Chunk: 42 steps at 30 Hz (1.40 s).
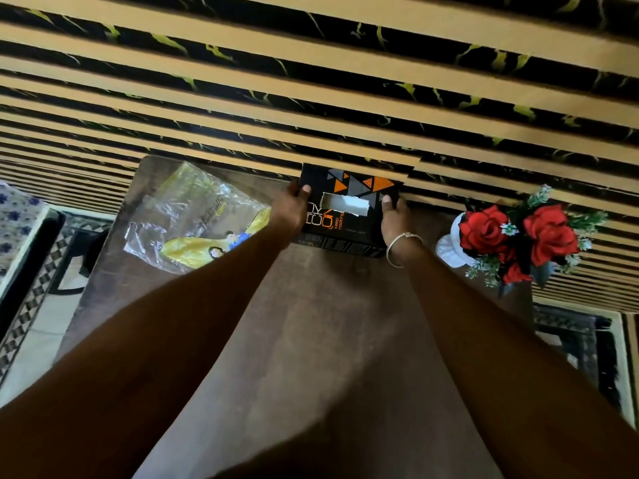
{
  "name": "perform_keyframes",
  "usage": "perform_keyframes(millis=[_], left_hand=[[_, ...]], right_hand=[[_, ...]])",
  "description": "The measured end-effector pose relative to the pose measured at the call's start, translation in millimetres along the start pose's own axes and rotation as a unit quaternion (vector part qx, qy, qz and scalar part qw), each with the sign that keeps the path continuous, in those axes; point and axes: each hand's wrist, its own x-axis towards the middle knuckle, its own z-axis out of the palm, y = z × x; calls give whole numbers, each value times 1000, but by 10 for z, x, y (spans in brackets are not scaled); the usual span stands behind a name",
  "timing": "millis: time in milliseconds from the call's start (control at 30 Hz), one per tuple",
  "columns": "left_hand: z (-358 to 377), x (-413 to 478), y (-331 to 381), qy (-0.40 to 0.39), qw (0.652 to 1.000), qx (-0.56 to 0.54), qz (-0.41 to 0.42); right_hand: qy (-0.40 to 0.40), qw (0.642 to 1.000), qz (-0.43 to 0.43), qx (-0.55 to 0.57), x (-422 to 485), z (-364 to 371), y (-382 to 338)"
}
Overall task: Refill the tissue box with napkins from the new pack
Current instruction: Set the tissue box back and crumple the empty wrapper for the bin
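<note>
Reaching forward from the bottom of the head view, both bare arms are being held out straight over the brown table [311,323]. The black tissue box [349,216] is being gripped at its two ends at the table's far edge: the left hand [290,210] and the right hand [396,219] are each being pressed against a side, thumbs on top. Most fingers are being hidden behind the box. An opened plastic pack [193,219] is lying to the left, its contents hard to make out. White tissue is showing in the slot.
</note>
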Motion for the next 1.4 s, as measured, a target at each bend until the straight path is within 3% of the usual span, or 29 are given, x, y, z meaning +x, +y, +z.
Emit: perform_keyframes(millis=[67,133,200,267,333,433,500,633,833,1033,1200,1400], left_hand=[[-77,-36,16,-5,999,40,36],[-206,-296,189,26,991,95,87],[-461,-422,218,81,971,156,161],[-803,-495,173,159,925,272,212],[-1232,-539,57,226,880,378,178],[-1790,-622,-198,247,855,454,44],[-2066,-700,-351,229,851,473,-6],[-2276,-717,-559,157,864,473,-70],[-2275,-476,-723,119,872,470,-64],[-2026,-395,-545,95,866,489,37],[-1790,-498,-547,47,909,406,81],[-1735,-844,-541,109,936,309,130]], right_hand=[[-6,1000,7,-28,-34,-16,-24],[44,992,-33,-112,-97,-3,-5],[135,957,-142,-213,-288,73,-3],[169,905,-295,-257,-550,225,-31],[118,855,-422,-277,-853,478,-107],[-10,819,-487,-302,-1118,945,-220],[-87,826,-454,-324,-1178,1285,-292],[-208,855,-285,-380,-1061,1809,-343],[-244,866,-190,-394,-924,2055,-295],[-245,871,-194,-380,-1092,2119,-332],[-272,863,-241,-351,-1275,2138,-409],[-255,875,-281,-301,-1589,1948,-504]])
